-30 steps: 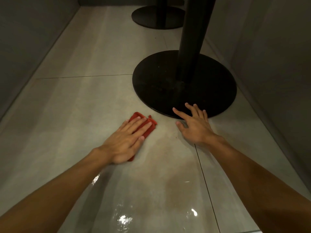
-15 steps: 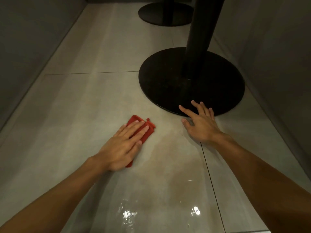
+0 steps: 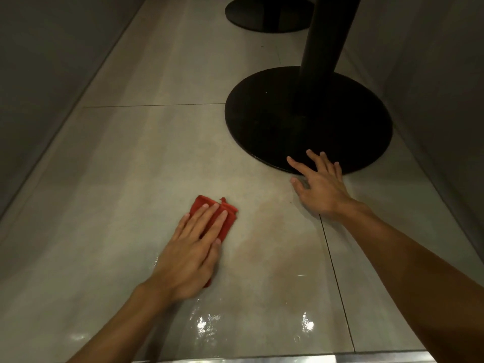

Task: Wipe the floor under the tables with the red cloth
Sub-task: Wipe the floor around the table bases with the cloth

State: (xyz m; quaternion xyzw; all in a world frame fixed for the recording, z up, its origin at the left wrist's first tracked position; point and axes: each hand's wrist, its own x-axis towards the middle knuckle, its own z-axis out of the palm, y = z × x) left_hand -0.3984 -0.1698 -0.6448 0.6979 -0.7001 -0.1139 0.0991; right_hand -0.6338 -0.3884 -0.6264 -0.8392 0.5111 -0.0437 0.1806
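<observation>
A folded red cloth (image 3: 227, 218) lies flat on the pale tiled floor (image 3: 146, 166). My left hand (image 3: 190, 251) presses down on it with the fingers stretched out, covering most of it. My right hand (image 3: 320, 186) rests flat on the floor, fingers spread, its fingertips touching the near edge of a round black table base (image 3: 262, 119). A faint brownish damp patch on the tile lies between the two hands.
A black table post (image 3: 324, 48) rises from the round base. A second black base (image 3: 262, 17) sits further back. Dark walls (image 3: 52, 74) close in on the left and right. Wet glints show on the near tiles, by a metal strip (image 3: 288, 358).
My left hand has slid the red cloth towards me and a little left across the tile. My right hand stays planted at the base's edge.
</observation>
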